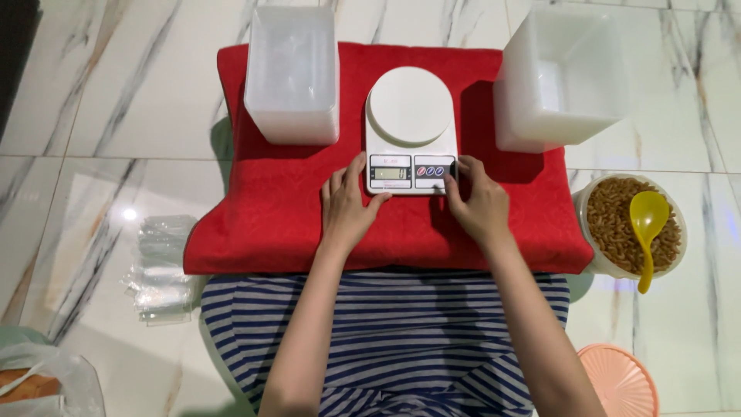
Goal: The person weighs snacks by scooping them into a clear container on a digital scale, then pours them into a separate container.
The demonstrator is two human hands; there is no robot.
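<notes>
Scale (pixel 410 127) between both hands' grip.

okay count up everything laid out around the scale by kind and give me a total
White digital kitchen scale, both hands on its front edge: 1
Translucent white plastic bins: 2
Red cloth: 1
Bowl of brown pasta: 1
Yellow plastic spoon: 1
Pile of clear plastic bags: 1
Peach ribbed lid: 1
Total: 8
</notes>
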